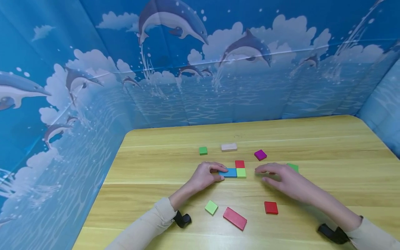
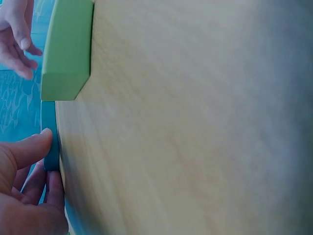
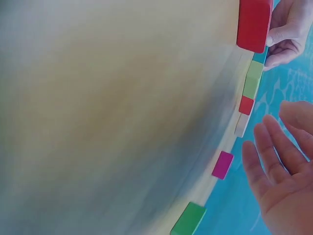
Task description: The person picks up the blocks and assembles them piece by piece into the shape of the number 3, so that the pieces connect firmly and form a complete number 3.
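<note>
In the head view my left hand (image 1: 203, 176) grips the left end of a flat blue rectangular block (image 1: 230, 173) lying on the table, thumb on the near side. At its right end the blue block meets a light green square block (image 1: 241, 173). Behind the green one, a red square block (image 1: 239, 164) sits against it. My right hand (image 1: 285, 178) hovers to the right of these blocks, holding nothing, fingers pointing left and loosely bent. The right wrist view shows its palm and spread fingers (image 3: 269, 152). The left wrist view has the thumb on the blue block's (image 2: 51, 117) side.
Behind lie a green block (image 1: 203, 150), a pale block (image 1: 229, 147) and a purple block (image 1: 260, 155). Another green block (image 1: 293, 167) is partly behind the right hand. Nearer are a light green block (image 1: 211, 207), a pinkish-red rectangular block (image 1: 235, 218) and a red block (image 1: 271, 207).
</note>
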`<action>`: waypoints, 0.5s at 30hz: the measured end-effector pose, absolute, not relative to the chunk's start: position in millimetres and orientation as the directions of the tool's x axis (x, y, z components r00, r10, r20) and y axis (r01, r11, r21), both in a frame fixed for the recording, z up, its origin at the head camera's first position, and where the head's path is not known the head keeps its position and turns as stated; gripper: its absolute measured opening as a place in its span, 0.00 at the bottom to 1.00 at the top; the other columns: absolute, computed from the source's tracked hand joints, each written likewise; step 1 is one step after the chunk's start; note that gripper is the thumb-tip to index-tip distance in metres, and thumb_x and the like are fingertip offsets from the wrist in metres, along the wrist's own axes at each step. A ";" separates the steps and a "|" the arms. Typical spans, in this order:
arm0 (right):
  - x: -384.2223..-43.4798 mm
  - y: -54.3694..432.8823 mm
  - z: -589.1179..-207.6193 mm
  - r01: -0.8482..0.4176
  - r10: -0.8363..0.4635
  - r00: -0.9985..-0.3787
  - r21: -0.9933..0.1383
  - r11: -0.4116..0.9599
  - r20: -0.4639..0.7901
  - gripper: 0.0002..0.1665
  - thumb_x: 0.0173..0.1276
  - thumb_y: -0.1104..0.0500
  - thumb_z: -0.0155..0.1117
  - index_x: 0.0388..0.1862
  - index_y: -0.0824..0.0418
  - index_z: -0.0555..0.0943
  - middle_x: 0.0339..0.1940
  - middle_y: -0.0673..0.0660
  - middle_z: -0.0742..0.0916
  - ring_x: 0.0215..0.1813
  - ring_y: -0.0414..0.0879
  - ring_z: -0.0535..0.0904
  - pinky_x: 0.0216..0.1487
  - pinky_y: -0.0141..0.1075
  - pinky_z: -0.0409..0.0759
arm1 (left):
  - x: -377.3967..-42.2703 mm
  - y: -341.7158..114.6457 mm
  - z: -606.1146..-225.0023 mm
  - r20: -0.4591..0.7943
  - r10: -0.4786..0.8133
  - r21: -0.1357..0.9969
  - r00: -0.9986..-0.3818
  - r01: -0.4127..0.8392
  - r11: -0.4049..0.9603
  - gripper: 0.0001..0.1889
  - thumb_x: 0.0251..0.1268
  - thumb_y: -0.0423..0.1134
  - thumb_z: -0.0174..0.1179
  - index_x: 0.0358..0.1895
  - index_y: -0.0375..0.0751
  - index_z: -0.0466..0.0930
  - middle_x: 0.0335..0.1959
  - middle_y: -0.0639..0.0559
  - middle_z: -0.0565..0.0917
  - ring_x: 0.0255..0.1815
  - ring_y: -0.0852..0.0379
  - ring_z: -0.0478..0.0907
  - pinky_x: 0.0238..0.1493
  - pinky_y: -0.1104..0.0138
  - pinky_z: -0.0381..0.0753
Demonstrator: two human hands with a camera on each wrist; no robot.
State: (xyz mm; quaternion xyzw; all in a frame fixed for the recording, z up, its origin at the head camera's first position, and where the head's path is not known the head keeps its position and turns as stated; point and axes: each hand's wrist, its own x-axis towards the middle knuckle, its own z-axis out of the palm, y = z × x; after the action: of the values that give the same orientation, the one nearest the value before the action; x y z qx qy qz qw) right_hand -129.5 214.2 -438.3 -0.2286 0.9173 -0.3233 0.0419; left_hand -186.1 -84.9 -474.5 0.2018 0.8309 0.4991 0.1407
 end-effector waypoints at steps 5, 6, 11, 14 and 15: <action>-117.5 223.3 -440.5 -0.460 -0.450 -0.876 -0.580 0.672 0.173 0.21 0.64 0.66 0.69 0.55 0.54 0.84 0.54 0.46 0.85 0.56 0.49 0.80 0.51 0.44 0.81 | -185.9 -85.0 -475.0 -0.035 0.474 0.889 -0.880 0.189 0.416 0.12 0.59 0.29 0.68 0.45 0.45 0.90 0.47 0.62 0.85 0.58 0.63 0.76 0.59 0.69 0.73; -115.6 225.1 -440.9 -0.468 -0.443 -0.876 -0.570 0.675 0.194 0.21 0.63 0.66 0.70 0.55 0.53 0.84 0.54 0.45 0.85 0.56 0.47 0.80 0.51 0.42 0.81 | -185.8 -85.0 -474.8 -0.036 0.475 0.890 -0.879 0.188 0.416 0.12 0.60 0.29 0.68 0.45 0.45 0.90 0.47 0.62 0.85 0.58 0.63 0.76 0.59 0.69 0.73; -110.1 237.2 -441.2 -0.487 -0.410 -0.873 -0.524 0.699 0.264 0.21 0.63 0.64 0.71 0.54 0.49 0.84 0.55 0.41 0.84 0.57 0.44 0.80 0.52 0.32 0.79 | -185.3 -85.3 -473.3 -0.036 0.473 0.888 -0.881 0.189 0.420 0.12 0.60 0.29 0.68 0.46 0.46 0.90 0.48 0.62 0.84 0.58 0.63 0.76 0.59 0.68 0.73; -109.3 245.9 -440.7 -0.484 -0.393 -0.875 -0.502 0.716 0.284 0.20 0.63 0.63 0.71 0.54 0.48 0.85 0.56 0.43 0.84 0.57 0.44 0.80 0.52 0.25 0.75 | -184.8 -85.2 -473.0 -0.036 0.473 0.886 -0.880 0.191 0.422 0.12 0.60 0.29 0.68 0.46 0.45 0.90 0.48 0.61 0.84 0.58 0.63 0.76 0.59 0.69 0.73; -109.5 248.9 -440.7 -0.478 -0.384 -0.878 -0.503 0.720 0.285 0.20 0.63 0.63 0.71 0.53 0.48 0.85 0.56 0.43 0.84 0.57 0.43 0.79 0.52 0.24 0.74 | -184.6 -85.0 -472.9 -0.036 0.475 0.886 -0.879 0.191 0.422 0.12 0.60 0.29 0.68 0.46 0.45 0.90 0.48 0.61 0.85 0.58 0.63 0.76 0.59 0.69 0.73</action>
State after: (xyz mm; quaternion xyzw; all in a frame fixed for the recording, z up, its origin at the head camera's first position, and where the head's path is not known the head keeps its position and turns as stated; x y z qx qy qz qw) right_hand -109.5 248.9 -440.7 -0.2333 0.9239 -0.2924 -0.0806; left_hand -184.6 -85.0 -472.9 0.2003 0.8312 0.4989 0.1419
